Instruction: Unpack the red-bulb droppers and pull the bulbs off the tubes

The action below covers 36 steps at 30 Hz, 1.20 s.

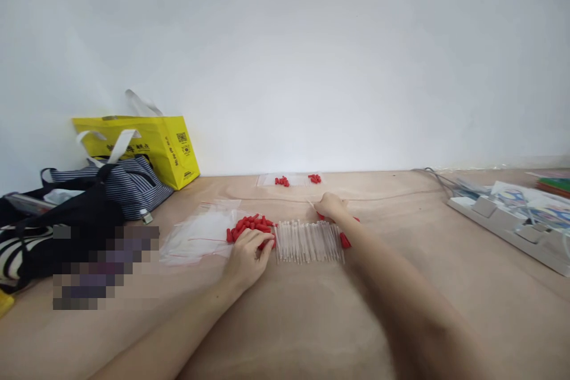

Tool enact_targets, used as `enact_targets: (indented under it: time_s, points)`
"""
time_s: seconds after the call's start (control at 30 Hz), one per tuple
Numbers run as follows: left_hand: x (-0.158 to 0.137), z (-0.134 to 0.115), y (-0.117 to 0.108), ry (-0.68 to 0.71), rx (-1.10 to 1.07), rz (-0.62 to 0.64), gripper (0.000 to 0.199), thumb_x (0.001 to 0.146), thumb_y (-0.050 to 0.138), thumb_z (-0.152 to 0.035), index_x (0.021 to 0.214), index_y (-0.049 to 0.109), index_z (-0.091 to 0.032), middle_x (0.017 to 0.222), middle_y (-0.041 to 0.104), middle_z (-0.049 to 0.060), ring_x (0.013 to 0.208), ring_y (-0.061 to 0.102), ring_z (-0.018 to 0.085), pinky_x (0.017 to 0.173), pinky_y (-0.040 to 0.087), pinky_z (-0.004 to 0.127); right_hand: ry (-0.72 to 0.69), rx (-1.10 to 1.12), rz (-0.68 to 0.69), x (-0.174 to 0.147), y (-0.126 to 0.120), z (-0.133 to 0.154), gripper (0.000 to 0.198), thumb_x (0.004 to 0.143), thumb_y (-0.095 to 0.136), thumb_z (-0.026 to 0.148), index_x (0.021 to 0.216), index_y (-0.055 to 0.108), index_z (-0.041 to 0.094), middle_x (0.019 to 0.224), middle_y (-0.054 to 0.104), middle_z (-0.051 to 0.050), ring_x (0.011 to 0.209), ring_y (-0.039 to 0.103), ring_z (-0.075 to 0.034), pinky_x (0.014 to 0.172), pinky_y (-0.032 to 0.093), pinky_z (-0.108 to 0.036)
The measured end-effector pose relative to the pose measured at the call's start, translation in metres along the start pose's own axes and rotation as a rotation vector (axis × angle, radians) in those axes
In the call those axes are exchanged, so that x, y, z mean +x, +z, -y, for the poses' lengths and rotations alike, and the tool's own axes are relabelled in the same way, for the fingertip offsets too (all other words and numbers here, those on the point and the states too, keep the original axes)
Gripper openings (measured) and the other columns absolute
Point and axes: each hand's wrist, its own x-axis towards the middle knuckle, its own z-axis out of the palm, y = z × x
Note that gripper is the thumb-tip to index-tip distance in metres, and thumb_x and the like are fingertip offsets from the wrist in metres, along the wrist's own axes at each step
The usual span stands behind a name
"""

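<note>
My left hand (249,254) rests at the near edge of a heap of small red caps (252,224), its fingers curled and a bit of red showing between thumb and fingertips. Just right of it lies a dense row of thin clear tubes (307,242), side by side. Beyond the row's far right end is my right hand (332,206), closed, with a thin pale tip poking out at its left; what it grips is mostly hidden. More red caps (345,240) lie along the row's right side, partly behind my right forearm.
Clear plastic bags (196,237) lie left of the heap. Near the wall sits another bag (296,180) with two red clusters. A yellow bag (182,154), a striped bag (133,187) and a black bag (89,219) stand left. A white power strip (507,237) lies right.
</note>
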Motion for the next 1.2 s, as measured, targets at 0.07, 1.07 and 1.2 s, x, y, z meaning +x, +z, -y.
enact_targets:
  time_s: [0.07,1.07,1.2]
  points:
    - [0.001,0.002,0.001,-0.014,0.002,0.015,0.014,0.079,0.047,-0.02,0.076,0.06,-0.017,0.073,0.062,0.002,0.069,0.052,0.015,0.07,0.042,0.03,-0.006,-0.006,-0.011,0.003,-0.003,-0.006,0.021,0.071,0.051,0.034,0.07,0.063,0.016,0.069,0.064,-0.009,0.079,0.058,-0.023,0.083,0.029,-0.042]
    - [-0.001,-0.023,-0.005,0.231,0.166,-0.016,0.027,0.08,0.048,-0.027,0.106,0.057,-0.024,0.103,0.057,0.007,0.095,0.047,0.021,0.079,0.036,0.036,-0.797,0.118,-0.487,-0.132,0.017,-0.053,0.016,0.084,0.041,0.025,0.072,0.048,0.018,0.069,0.059,-0.001,0.069,0.049,-0.014,0.075,0.024,-0.031]
    - [-0.006,-0.04,0.002,0.366,0.119,0.014,0.018,0.081,0.048,-0.023,0.093,0.06,-0.026,0.084,0.063,0.002,0.081,0.05,0.017,0.077,0.032,0.035,-0.901,0.229,-0.5,-0.151,0.033,-0.048,0.015,0.083,0.043,0.023,0.071,0.049,0.018,0.065,0.058,0.001,0.066,0.047,-0.012,0.075,0.024,-0.031]
